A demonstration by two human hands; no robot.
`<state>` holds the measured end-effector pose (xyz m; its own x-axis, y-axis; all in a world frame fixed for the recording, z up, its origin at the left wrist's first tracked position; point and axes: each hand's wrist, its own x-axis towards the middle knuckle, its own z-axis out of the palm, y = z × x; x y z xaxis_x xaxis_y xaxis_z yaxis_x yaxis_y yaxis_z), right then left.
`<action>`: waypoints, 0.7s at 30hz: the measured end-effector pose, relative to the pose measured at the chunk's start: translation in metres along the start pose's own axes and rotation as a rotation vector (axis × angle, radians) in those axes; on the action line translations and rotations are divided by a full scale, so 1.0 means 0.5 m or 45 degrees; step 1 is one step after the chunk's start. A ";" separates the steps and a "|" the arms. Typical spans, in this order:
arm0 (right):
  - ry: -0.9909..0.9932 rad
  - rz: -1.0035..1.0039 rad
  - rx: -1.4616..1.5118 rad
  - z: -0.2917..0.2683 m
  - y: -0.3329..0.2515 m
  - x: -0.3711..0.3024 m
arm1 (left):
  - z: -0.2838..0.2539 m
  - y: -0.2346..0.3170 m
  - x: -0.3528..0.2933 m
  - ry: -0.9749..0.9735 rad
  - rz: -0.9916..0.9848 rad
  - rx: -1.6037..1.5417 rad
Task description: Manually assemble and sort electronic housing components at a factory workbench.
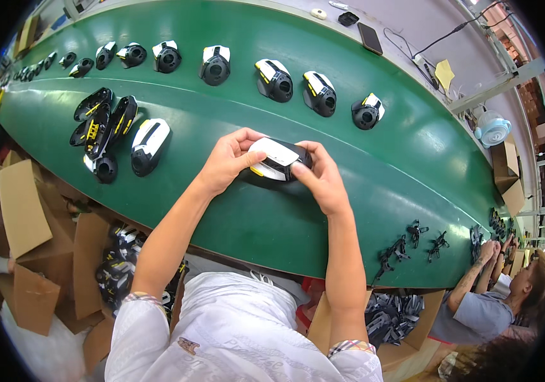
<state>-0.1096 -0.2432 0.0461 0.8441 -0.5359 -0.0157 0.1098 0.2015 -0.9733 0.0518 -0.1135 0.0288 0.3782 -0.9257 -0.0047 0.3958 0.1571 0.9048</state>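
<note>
Over the green work table, both my hands hold a rounded plastic shell (274, 153), white on top with a black body and yellow accents. Its long side lies crosswise between them. My left hand (234, 156) grips the left end, thumb on the white top. At the right end, my right hand (317, 172) closes round the black part, thumb pressed near its front edge. The underside is hidden. Left of my hands stands a similar white-and-black shell (150, 146), beside a cluster of open black shells (98, 124) with yellow parts inside.
A row of similar shells (215, 65) lines the table's far side. Small black parts (392, 256) lie at the near right. Cardboard boxes (33, 210) with parts stand below the near edge. Another person (495, 296) works at the right. A phone (369, 38) lies on the back ledge.
</note>
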 end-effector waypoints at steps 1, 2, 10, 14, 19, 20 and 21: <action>0.005 0.031 0.058 -0.008 -0.008 0.006 | 0.004 0.005 0.005 -0.020 0.028 0.050; 0.010 0.028 0.059 -0.012 -0.005 0.008 | 0.006 0.003 0.007 -0.025 0.027 0.053; 0.050 0.099 0.167 -0.020 -0.015 0.014 | 0.022 0.001 0.013 -0.010 0.106 0.096; 0.226 0.124 0.171 -0.056 -0.005 0.013 | 0.020 -0.004 0.010 0.288 0.331 0.400; 0.699 -0.142 0.583 -0.173 -0.003 -0.037 | -0.060 0.098 -0.101 0.884 0.833 1.657; 0.814 -0.216 0.636 -0.216 0.008 -0.048 | -0.086 0.108 -0.117 0.942 0.836 1.683; 0.915 -0.273 0.739 -0.239 0.006 -0.036 | -0.120 0.112 -0.136 1.048 0.785 1.749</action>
<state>-0.1871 -0.3307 0.0161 0.2715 -0.9463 -0.1756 0.6321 0.3129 -0.7089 0.0985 -0.0211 0.0540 0.6590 -0.3706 0.6545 -0.7493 -0.3996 0.5282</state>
